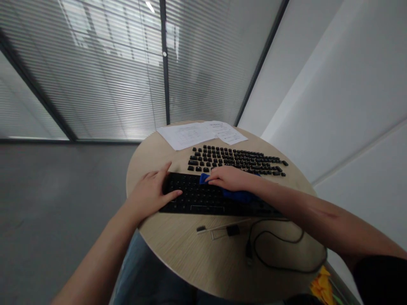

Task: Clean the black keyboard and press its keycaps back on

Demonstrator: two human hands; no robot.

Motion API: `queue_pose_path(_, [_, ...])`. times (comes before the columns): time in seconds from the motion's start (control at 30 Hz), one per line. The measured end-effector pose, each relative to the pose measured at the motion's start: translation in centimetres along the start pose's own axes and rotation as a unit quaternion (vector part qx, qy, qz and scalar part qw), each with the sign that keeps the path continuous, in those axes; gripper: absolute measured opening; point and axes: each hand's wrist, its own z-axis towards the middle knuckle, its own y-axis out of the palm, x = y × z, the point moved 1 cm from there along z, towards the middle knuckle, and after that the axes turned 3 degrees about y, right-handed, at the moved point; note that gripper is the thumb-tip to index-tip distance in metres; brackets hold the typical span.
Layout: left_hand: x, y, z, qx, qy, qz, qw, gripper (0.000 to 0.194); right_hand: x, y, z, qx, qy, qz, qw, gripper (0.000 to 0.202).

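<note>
Round table [181,241], keyboard [197,197] crosswise.
Your left hand [151,192] (spread wide) touches its left end; right hand [230,177] pinches cloth [237,195] atop.

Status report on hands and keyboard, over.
Left hand spread at left end of keyboard. Right hand holding blue cloth on it. Loose keycaps beyond; cable on near side.

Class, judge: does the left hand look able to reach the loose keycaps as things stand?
Probably yes: the left hand rests on the keyboard, with only tabletop between it and the nearest keycaps.
</note>
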Motion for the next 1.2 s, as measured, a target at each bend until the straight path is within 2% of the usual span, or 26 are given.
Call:
queue_pose_path(0.27, [0.3, 0.0, -0.3, 0.005, 0.004, -0.02, 1.0, 0.107, -4.0, -0.3, 6.0, 0.002, -0.028, -0.013, 1.0, 0.031])
queue_pose_path(0.43, [0.4, 0.0, -0.5, 0.009, 0.008, -0.003, 1.0, 0.107, -5.7, -0.2, 9.2, 0.011, -0.041, -0.003, 0.999, 0.028])
queue_pose_path(0.53, [0.3, 0.2, -0.5, 0.017, 0.004, 0.009, 1.0, 0.107, -6.0, 0.1, 10.0, 0.015, -0.038, 0.034, 0.999, 0.027])
queue_pose_path(0.63, [0.2, 0.3, -0.5, 0.025, 0.001, -0.003, 1.0, 0.108, -5.5, 0.6, 9.7, 0.018, -0.014, 0.129, 0.991, 0.026])
queue_pose_path(0.7, [0.1, 0.3, -0.5, 0.027, -0.004, -0.026, 0.999, 0.108, -4.8, 0.9, 9.0, 0.027, 0.034, 0.252, 0.967, 0.03])
queue_pose_path(0.73, [0.1, 0.3, -0.5, 0.028, -0.005, -0.043, 0.999, 0.108, -4.4, 1.1, 8.7, 0.034, 0.061, 0.329, 0.942, 0.031])
queue_pose_path(0.83, [-0.1, 0.1, -0.6, 0.04, -0.01, -0.103, 0.994, 0.107, -3.1, 1.4, 8.0, 0.039, 0.124, 0.531, 0.837, 0.025])
queue_pose_path(0.9, [-0.3, -0.1, -0.8, 0.045, -0.025, -0.142, 0.989, 0.107, -2.5, 1.6, 7.8, 0.033, 0.149, 0.594, 0.79, 0.022])
queue_pose_path(1.1, [-0.9, -0.4, -1.2, 0.068, -0.089, -0.242, 0.964, 0.097, -2.0, 2.2, 7.8, 0.033, 0.17, 0.676, 0.716, 0.028])
queue_pose_path(1.2, [-1.0, -0.4, -1.2, 0.087, -0.091, -0.256, 0.958, 0.085, -2.0, 2.2, 7.7, 0.037, 0.181, 0.693, 0.697, 0.022])
